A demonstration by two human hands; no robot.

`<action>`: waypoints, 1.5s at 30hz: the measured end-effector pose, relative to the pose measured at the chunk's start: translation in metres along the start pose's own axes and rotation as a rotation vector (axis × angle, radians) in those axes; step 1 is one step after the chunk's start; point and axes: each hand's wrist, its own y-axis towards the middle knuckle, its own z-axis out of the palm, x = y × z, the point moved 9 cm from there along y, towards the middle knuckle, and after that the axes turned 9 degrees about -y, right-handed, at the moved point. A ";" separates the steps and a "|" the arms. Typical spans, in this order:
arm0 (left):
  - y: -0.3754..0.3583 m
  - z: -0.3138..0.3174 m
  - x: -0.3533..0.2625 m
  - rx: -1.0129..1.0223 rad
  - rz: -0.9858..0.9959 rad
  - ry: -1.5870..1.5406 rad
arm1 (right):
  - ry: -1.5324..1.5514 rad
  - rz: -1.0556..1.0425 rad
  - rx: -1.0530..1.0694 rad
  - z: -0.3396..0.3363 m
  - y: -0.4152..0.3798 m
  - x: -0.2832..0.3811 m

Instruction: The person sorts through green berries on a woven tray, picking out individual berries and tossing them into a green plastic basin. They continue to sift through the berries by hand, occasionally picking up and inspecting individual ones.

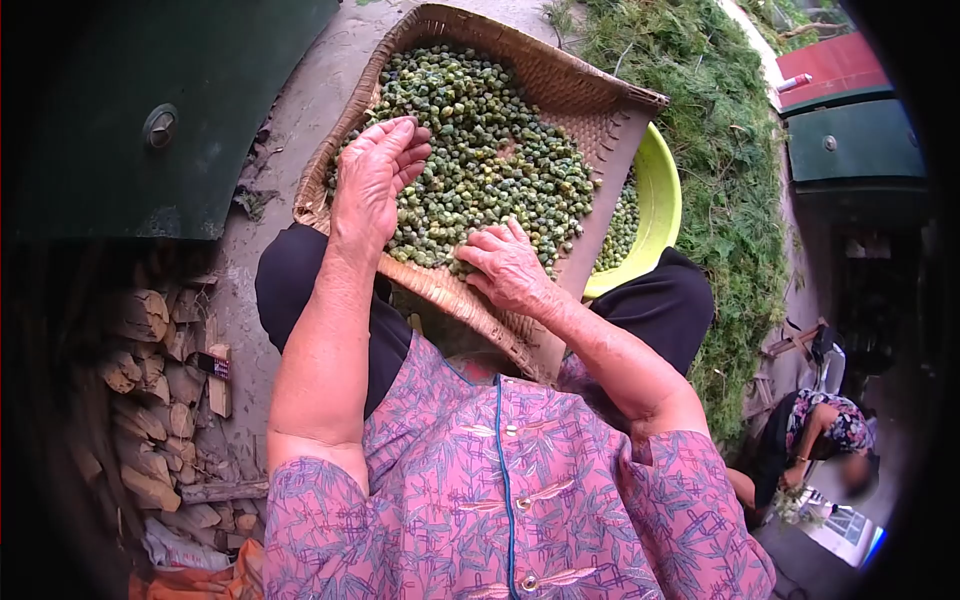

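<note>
A woven winnowing tray (560,75) rests tilted on my lap, filled with many small round green pods (480,140). My left hand (375,180) lies flat on the pods at the tray's left side, fingers spread. My right hand (505,265) lies palm down on the pods near the tray's near edge, fingers slightly curled over them. Neither hand visibly holds anything. Under the tray's open right end sits a yellow-green plastic basin (660,200) holding more green pods (622,225).
A heap of cut green plants (720,130) lies to the right. Stacked firewood (150,400) fills the left. A dark green metal door (160,110) stands at upper left. Another person (815,440) crouches at lower right. Concrete ground (310,90) shows beyond the tray.
</note>
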 end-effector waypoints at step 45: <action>-0.208 0.208 -0.076 0.720 -0.031 0.158 | 0.113 0.211 -0.110 -0.078 -0.046 -0.107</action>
